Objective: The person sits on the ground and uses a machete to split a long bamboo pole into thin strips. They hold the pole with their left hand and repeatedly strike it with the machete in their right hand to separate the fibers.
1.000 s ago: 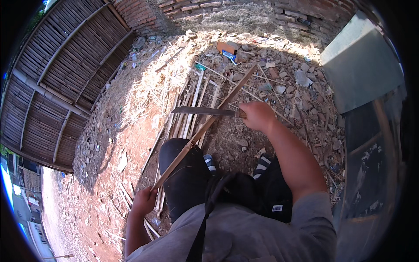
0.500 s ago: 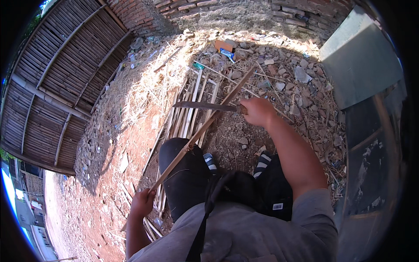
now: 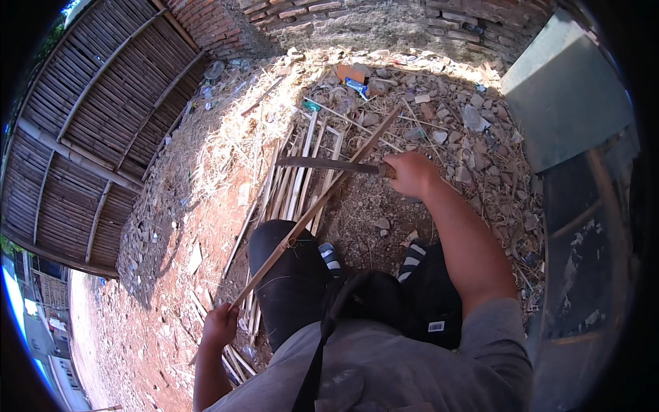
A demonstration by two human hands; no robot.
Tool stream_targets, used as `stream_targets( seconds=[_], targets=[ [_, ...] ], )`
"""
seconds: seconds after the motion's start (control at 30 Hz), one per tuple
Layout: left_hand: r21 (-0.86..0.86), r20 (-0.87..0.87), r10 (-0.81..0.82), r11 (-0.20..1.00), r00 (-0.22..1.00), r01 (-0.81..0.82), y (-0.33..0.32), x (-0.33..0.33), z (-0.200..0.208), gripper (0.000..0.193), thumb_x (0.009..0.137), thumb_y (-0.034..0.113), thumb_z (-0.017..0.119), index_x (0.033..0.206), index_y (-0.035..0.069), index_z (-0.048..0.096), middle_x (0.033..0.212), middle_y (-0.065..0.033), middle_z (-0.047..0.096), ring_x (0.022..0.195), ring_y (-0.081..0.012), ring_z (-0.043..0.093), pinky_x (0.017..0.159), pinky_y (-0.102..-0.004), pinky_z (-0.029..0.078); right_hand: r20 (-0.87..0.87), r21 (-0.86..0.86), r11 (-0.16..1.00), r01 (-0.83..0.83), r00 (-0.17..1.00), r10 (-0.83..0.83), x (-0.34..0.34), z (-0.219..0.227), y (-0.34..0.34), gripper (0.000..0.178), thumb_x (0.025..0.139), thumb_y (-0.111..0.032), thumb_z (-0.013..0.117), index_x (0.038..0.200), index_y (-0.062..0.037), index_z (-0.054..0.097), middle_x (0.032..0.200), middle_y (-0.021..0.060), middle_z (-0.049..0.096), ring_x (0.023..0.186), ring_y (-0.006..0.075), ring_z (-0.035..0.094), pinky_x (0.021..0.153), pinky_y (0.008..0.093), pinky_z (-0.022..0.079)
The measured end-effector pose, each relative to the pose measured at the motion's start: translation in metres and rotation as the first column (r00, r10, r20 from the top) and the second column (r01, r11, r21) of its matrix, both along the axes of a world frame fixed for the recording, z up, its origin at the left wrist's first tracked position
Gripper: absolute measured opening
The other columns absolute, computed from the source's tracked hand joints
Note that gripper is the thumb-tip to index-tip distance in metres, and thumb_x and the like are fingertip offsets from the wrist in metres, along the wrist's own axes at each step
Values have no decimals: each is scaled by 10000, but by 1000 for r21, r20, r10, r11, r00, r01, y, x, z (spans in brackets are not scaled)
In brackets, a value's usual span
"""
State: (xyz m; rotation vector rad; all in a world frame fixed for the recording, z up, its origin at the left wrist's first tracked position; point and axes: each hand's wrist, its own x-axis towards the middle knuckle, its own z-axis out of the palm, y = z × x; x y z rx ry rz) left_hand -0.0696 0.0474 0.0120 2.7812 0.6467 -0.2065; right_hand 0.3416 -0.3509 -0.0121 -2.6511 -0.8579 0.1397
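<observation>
Knife (image 3: 322, 163) is shifted slightly right across strip (image 3: 317, 206) | handle clasped by right hand (image 3: 413, 175), strip's near end by left hand (image 3: 221, 325) | stroke seemingly unfinished

A slatted bamboo panel (image 3: 130, 75) bounds the ground at the left, a weathered brick wall (image 3: 384, 27) at the far side, and a flat grey-green sheet (image 3: 566, 110) above a dark, scuffed panel (image 3: 583, 254) at the right. Stone rubble (image 3: 484, 161) covers the right-hand ground; dry straw (image 3: 237, 130) lies left. A blue wrapper (image 3: 356, 87) sits just beside a flat orange-brown piece (image 3: 350, 73).
</observation>
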Motion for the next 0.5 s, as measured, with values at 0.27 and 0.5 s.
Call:
stream_targets(
  seconds=[0.27, 0.5],
  targets=[
    [115, 62, 9, 993, 998, -16, 16, -20, -18, 218, 976, 246, 603, 869, 55, 608, 694, -231, 630, 689, -471, 637, 603, -546, 483, 42, -4, 993, 114, 993, -114, 19, 3, -27, 260, 810, -148, 674, 1068, -125, 675, 911, 141, 705, 877, 353, 697, 794, 502, 556],
    [85, 74, 3, 996, 997, -10, 12, -18, -21, 207, 970, 232, 610, 870, 51, 603, 679, -229, 621, 678, -474, 629, 591, -539, 472, 75, -31, 999, -26, 997, 29, 5, 8, -4, 173, 794, -139, 668, 963, -111, 647, 879, 132, 696, 862, 352, 695, 759, 502, 552]
  ],
)
